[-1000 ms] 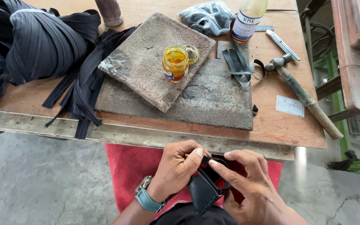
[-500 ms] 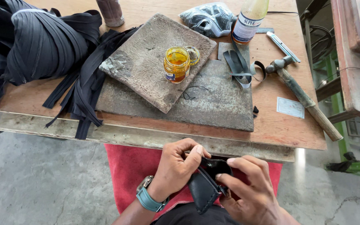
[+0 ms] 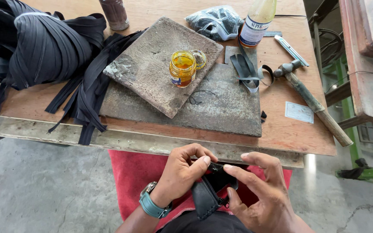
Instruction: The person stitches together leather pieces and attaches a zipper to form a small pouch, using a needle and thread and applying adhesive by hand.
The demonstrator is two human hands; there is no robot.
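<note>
Below the table's front edge, over my lap, both hands hold a small black leather pouch (image 3: 210, 190). My left hand (image 3: 182, 172), with a teal watch on its wrist, pinches the pouch's upper edge between thumb and fingers. My right hand (image 3: 260, 194) grips the pouch from the right, its forefinger on the top edge and its thumb under the side. The pouch's lower part hangs between the two hands.
The wooden table (image 3: 281, 133) carries two stacked stone slabs (image 3: 152, 73), an open jar of amber liquid (image 3: 182, 69) with its lid beside it, a hammer (image 3: 311, 101), a bottle (image 3: 257, 21), a plastic bag (image 3: 214, 21) and piles of black strips (image 3: 35, 51). A red cloth (image 3: 134, 177) lies under my hands.
My right hand has shifted a little along the pouch's top edge. My left hand keeps its pinch. The things on the table have not moved.
</note>
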